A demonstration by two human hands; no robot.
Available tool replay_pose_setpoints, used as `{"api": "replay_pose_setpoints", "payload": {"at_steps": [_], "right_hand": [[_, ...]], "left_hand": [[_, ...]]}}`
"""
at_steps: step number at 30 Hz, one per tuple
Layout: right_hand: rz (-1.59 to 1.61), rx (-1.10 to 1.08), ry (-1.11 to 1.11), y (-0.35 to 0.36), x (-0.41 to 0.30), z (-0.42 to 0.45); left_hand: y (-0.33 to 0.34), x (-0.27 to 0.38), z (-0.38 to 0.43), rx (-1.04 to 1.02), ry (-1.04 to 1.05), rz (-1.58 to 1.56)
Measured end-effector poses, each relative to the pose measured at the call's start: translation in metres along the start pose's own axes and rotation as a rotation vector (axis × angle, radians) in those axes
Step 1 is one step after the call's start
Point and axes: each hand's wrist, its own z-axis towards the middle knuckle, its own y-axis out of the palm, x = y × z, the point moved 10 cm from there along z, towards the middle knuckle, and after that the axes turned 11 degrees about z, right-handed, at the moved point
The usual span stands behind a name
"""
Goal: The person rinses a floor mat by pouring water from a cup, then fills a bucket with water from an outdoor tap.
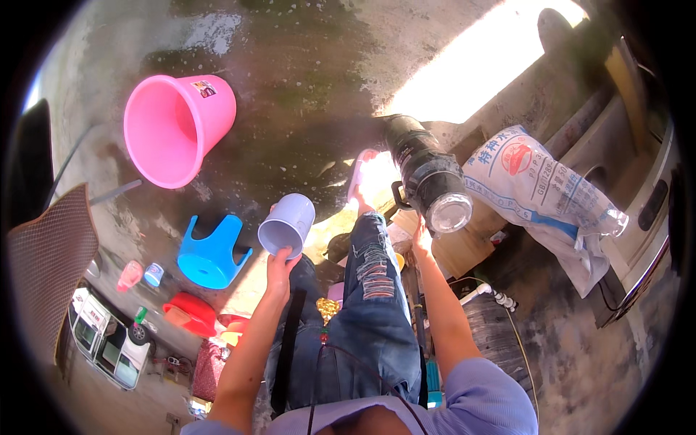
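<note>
My left hand grips a lavender plastic cup by its rim side. The cup is tilted, its mouth facing me and downward in the view. To the right, a dark cylinder with a side handle stands or leans at a slant, with a shiny, clear-looking near end. My right hand is against the lower left of that end; its fingers are partly hidden, and I cannot tell whether they grip it. My knees, in ripped jeans, are between the two hands, and a pink slipper is on one foot.
A pink bucket lies tipped on the wet concrete floor. Nearer are a blue plastic stool and a red basin. A printed woven sack lies at right, beside cardboard and a white pipe fitting.
</note>
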Motion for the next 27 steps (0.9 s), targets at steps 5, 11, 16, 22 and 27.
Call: {"api": "replay_pose_setpoints", "payload": {"at_steps": [5, 11, 16, 22, 27], "right_hand": [[0.232, 0.238, -0.01, -0.024, 0.049, 0.017], [0.573, 0.343, 0.435, -0.024, 0.06, 0.016], [0.601, -0.148, 0.513, 0.01, -0.172, -0.054], [0.56, -0.461, -0.057, 0.039, -0.448, -0.093], [0.748, -0.092, 0.18, 0.055, -0.462, -0.07]], "left_hand": [[0.011, 0.022, -0.012, -0.03, 0.009, 0.011], [0.016, 0.051, -0.022, -0.064, 0.03, 0.034], [-0.005, 0.069, -0.046, -0.004, 0.071, -0.066], [0.018, 0.129, -0.025, -0.008, 0.287, 0.047], [0.03, 0.171, -0.009, -0.199, 0.399, 0.136]]}}
